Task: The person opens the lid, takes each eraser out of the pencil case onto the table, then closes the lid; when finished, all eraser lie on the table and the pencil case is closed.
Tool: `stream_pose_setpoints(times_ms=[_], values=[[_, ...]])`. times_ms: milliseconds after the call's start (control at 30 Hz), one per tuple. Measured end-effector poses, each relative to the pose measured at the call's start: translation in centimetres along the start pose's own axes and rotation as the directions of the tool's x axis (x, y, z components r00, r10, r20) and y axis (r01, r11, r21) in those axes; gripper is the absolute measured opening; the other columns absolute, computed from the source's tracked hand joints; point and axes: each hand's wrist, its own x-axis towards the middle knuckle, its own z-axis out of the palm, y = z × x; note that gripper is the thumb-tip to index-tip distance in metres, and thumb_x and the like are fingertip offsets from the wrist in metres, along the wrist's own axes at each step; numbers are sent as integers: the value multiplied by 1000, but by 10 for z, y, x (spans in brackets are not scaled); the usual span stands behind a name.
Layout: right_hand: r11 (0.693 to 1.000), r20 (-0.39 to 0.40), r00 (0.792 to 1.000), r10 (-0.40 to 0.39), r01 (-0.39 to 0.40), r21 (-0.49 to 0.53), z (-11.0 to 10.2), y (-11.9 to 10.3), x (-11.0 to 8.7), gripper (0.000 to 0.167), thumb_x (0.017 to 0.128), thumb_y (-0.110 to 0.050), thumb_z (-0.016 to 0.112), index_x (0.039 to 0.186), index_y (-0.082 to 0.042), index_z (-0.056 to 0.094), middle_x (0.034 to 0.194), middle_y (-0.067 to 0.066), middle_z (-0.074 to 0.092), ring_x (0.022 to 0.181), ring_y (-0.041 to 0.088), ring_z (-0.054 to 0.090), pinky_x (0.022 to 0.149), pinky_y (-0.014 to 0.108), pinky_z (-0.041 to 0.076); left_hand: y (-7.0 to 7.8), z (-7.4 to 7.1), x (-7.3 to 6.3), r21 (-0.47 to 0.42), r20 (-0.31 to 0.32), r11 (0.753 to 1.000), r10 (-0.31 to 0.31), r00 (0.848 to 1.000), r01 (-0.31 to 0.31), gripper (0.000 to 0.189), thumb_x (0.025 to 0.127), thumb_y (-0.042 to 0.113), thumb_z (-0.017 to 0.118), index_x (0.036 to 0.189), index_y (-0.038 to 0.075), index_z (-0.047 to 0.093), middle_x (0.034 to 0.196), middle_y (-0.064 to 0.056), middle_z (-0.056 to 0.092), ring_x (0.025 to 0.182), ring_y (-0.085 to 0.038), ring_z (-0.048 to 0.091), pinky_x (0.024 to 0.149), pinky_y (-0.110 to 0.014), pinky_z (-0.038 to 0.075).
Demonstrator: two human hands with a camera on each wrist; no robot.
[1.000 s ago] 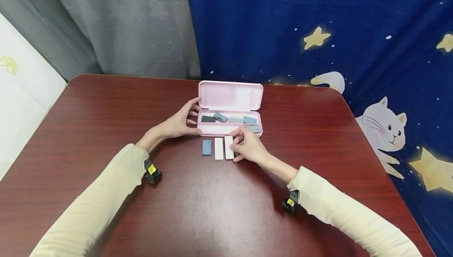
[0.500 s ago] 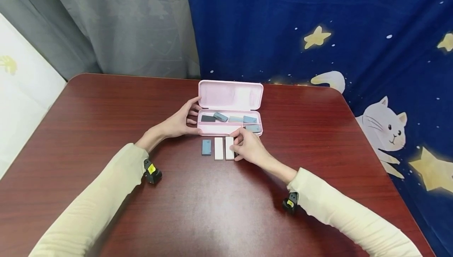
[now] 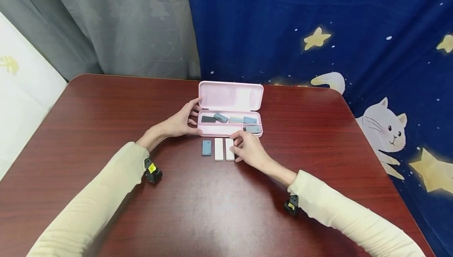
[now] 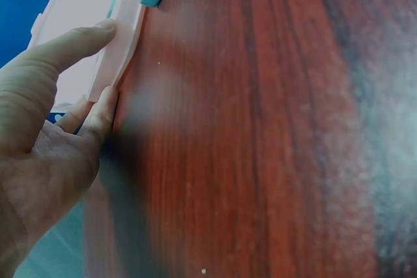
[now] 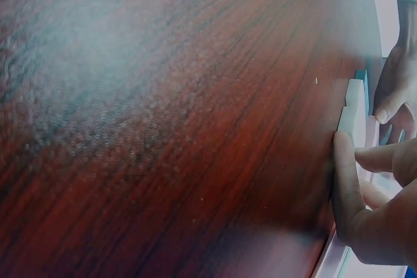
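An open pink pencil case [image 3: 221,132] stands on the table with its lid raised. My left hand [image 3: 180,121] grips its left end, thumb at the front corner and index finger up at the lid. In the left wrist view the thumb [image 4: 85,43] lies against the rim. My right hand [image 3: 252,149] holds the right side of a white rectangular block [image 3: 229,146], fingertips at its upper end and along its edge. Just left of it lie a second white block [image 3: 218,149] and a shorter blue block [image 3: 206,148], in a row before the case.
Inside the case, several blue, dark and pale blocks lie in the back compartment, among them a tilted blue one [image 3: 221,117]. Another blue block [image 3: 252,129] lies in the front right compartment. The red-brown table [image 3: 170,213] meets curtains [image 3: 247,24] at the back.
The right-hand white block has shifted very slightly to the right, away from its neighbour, with the right hand. My left hand stays on the case.
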Motion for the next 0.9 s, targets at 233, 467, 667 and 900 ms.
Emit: stream_pose_setpoints(times_ms=[233,467,667,900], values=[[1000,16,1000,-2,2,11,-3,1,-1,29,84,10,65,113,8,60,83,11,53,65,19,63,50,29,56,2,3,2,2,-18,1000,-8,1000,8,105,74,-1,81,152,1,11,131,-24,33,115,-36,41,92,-48,44],[999,28,1000,-4,3,33,-4,3,0,30,84,9,65,114,7,59,84,11,53,66,21,63,51,31,56,0,4,3,22,-33,1000,-2,999,3,104,74,-3,80,151,0,12,131,-25,33,118,-35,39,91,-47,46],[995,52,999,6,-11,95,-8,6,0,30,87,7,64,116,6,59,86,13,57,67,24,64,53,34,57,0,4,3,7,-36,1000,-8,999,9,104,73,-4,81,151,0,13,130,-25,34,117,-35,40,91,-47,46],[987,79,997,-4,-9,160,-17,6,4,26,89,7,59,114,6,58,84,18,59,69,29,65,57,37,58,20,3,0,-21,-21,1000,-20,1000,19,102,72,-9,79,149,-7,12,130,-31,32,118,-43,38,93,-53,44]])
